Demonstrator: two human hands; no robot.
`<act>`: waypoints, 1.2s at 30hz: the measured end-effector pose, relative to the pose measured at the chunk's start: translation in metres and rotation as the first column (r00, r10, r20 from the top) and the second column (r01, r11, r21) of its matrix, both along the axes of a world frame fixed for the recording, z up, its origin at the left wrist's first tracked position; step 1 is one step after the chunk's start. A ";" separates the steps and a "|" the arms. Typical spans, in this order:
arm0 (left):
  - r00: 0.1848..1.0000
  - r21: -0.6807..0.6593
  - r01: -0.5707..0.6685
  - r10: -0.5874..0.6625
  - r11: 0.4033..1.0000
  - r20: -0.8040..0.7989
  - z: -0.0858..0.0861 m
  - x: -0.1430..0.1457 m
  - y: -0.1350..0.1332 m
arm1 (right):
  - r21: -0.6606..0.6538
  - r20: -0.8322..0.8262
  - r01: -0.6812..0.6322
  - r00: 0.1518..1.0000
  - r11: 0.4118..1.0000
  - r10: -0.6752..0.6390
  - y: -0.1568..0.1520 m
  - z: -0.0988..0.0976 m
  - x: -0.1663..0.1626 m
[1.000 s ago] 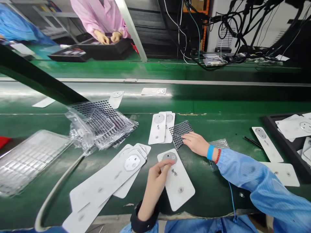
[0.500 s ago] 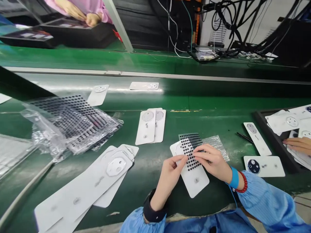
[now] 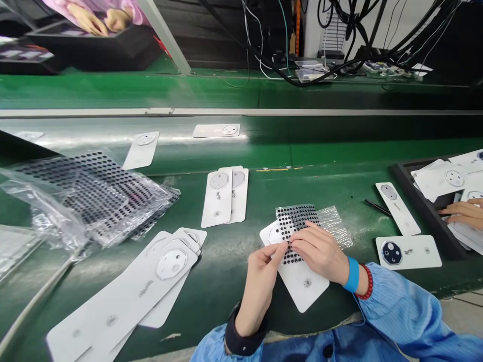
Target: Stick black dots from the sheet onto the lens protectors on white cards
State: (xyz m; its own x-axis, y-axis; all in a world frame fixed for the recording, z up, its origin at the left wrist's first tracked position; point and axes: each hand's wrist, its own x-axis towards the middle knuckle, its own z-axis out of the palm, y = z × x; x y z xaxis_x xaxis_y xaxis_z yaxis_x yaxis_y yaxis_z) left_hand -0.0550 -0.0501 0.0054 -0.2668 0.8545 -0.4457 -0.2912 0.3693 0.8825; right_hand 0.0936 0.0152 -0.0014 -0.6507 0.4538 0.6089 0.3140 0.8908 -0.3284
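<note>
My left hand [image 3: 263, 274] is closed in a pinch over a clear sheet of black dot stickers [image 3: 296, 215]. Its fingertips meet those of my right hand [image 3: 321, 249], also pinched, above the sheet; whatever is between them is too small to make out. Under the sheet lies a white phone-shaped card [image 3: 303, 291] with a round camera print, partly covered by the sheet and my right hand. Bubble wrap [image 3: 335, 226] lies beside the sheet on the right.
Long white cards [image 3: 124, 296] lie stacked at the left, near a plastic bag [image 3: 101, 196] of dotted sheets. Two overlapping cards [image 3: 217, 201] lie mid-table. To the right are tweezers [image 3: 377, 207], two cards [image 3: 403, 216] and a black tray [image 3: 411, 201] with another person's hand [image 3: 462, 210] in it.
My right hand has moved left and its fingertips now meet my left hand's. The view has shifted slightly. The sheet and card remain under my hands.
</note>
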 end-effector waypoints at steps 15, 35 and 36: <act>0.741 0.055 -0.212 0.197 0.976 -0.642 0.020 -0.081 -0.022 | -0.392 0.022 -0.125 0.989 0.911 0.145 0.020 -0.018 -0.021; 0.883 0.249 0.070 0.056 0.966 -0.465 0.058 0.029 -0.025 | -0.003 -0.079 0.039 0.996 0.999 -0.039 -0.010 0.071 0.010; 0.878 0.253 0.094 0.040 0.963 -0.478 0.058 0.029 -0.025 | 0.028 -0.068 0.041 0.997 0.999 -0.039 -0.010 0.071 0.010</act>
State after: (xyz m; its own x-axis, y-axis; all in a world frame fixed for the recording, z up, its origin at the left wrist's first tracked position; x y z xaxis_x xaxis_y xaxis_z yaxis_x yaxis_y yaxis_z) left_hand -0.0263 -0.0748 0.0636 -0.3638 0.9310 -0.0311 0.1939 0.1083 0.9750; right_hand 0.1036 0.0048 0.0699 -0.5894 0.4594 0.6645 0.3272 0.8878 -0.3236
